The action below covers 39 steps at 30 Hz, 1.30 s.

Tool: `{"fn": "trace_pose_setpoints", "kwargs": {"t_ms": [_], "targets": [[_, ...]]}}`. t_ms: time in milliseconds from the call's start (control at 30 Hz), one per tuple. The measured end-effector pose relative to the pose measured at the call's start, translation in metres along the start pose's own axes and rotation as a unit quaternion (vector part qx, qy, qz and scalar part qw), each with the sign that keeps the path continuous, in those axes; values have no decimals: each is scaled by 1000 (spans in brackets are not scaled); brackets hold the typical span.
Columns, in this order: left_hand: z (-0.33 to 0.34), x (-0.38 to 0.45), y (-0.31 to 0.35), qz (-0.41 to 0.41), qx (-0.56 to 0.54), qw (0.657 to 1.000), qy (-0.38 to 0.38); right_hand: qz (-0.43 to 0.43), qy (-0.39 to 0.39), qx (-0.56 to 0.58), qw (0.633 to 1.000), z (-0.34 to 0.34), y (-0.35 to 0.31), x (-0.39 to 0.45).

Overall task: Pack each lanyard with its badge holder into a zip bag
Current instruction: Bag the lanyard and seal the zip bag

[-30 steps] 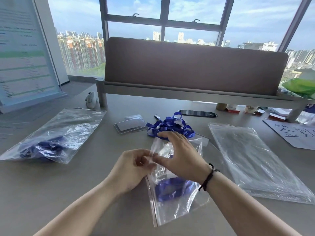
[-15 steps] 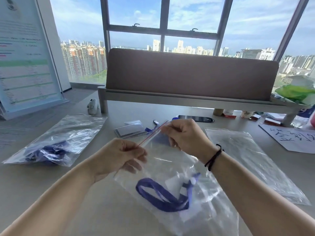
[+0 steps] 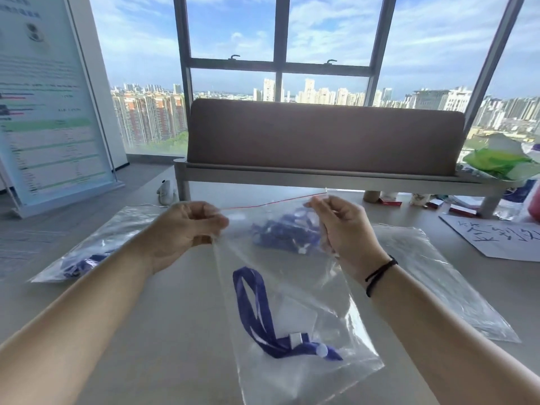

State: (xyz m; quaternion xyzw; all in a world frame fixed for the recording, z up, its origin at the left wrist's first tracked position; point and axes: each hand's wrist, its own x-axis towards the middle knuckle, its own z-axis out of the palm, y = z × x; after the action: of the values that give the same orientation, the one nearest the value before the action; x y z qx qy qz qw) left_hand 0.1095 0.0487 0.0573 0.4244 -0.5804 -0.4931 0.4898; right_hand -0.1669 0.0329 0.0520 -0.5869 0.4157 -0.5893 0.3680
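Observation:
A clear zip bag (image 3: 330, 290) hangs above the table, held by its red zip strip at the top. My left hand (image 3: 187, 229) pinches the strip's left end and my right hand (image 3: 342, 226) pinches its right end. Inside the bag lie a blue lanyard (image 3: 257, 317) and a clear badge holder (image 3: 295, 317) at the bottom. Behind the bag, a pile of loose blue lanyards (image 3: 286, 232) shows through the plastic on the table. A packed bag (image 3: 96, 247) with a blue lanyard lies at the left.
A flat pile of unused zip bags (image 3: 438, 282) lies at the right. A paper with handwriting (image 3: 496, 238) is at the far right. A raised shelf with a brown panel (image 3: 321, 138) runs across the back, and a standing poster (image 3: 49, 106) is at the left.
Both hands lifted the bag higher and moved apart along the zip strip. The bag now hangs stretched between them, and the lanyard and holder have slid to its bottom.

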Motion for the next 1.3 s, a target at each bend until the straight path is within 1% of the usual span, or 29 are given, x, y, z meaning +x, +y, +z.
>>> {"fn": "trace_pose_setpoints", "kwargs": {"t_ms": [67,100,133,200,233,267,300,333,400,467,633,667,700,733,800,833,867,933,1000,1067,1133,1167,1300], "targets": [[4,1,-4,4,-162,987,3,-32,0,27,999,3,-16,-3],[10,-2,-8,-1,-201,980,-13,-38,10,41,998,6,-22,-3],[19,-7,-12,-15,-197,980,-37,-41,26,53,997,8,-26,-3],[37,-20,-29,-76,-111,985,-106,-38,61,78,994,14,-27,-2],[43,-27,-39,-114,-82,980,-143,-31,81,88,992,15,-27,-2],[48,-34,-49,-149,-81,971,-171,-20,103,95,990,16,-25,-2],[51,-39,-57,-171,-100,963,-183,-9,123,102,987,15,-22,0],[55,-43,-63,-184,-114,961,-174,2,141,109,984,12,-19,2],[58,-46,-70,-188,-97,970,-119,17,173,114,978,4,-13,7],[57,-44,-69,-169,-94,978,-73,24,190,112,975,-6,-10,10],[50,-37,-59,-128,-101,987,6,48,211,118,969,-17,-11,16],[52,-36,-59,-122,-91,988,14,58,202,121,970,-19,-10,17],[55,-35,-62,-115,-72,991,23,84,170,128,973,-20,-9,16],[57,-34,-67,-107,-46,993,36,129,113,138,975,-21,-5,12],[60,-32,-80,-88,18,993,76,225,-6,150,963,-19,10,-3],[60,-31,-86,-77,49,991,93,253,-35,152,955,-16,19,-12],[59,-30,-91,-67,77,990,99,268,-49,158,949,-14,28,-19],[57,-30,-96,-55,123,987,93,283,-63,177,940,-10,42,-29],[53,-29,-96,-50,145,985,79,289,-77,189,935,-10,49,-33],[47,-27,-96,-56,144,986,58,289,-75,196,934,-10,50,-30],[40,-27,-95,-69,171,982,28,282,-65,186,939,-9,50,-23],[37,-27,-96,-79,186,979,26,279,-58,178,942,-8,49,-19],[28,-29,-96,-86,176,978,76,292,-37,184,938,-2,53,-10]]}}
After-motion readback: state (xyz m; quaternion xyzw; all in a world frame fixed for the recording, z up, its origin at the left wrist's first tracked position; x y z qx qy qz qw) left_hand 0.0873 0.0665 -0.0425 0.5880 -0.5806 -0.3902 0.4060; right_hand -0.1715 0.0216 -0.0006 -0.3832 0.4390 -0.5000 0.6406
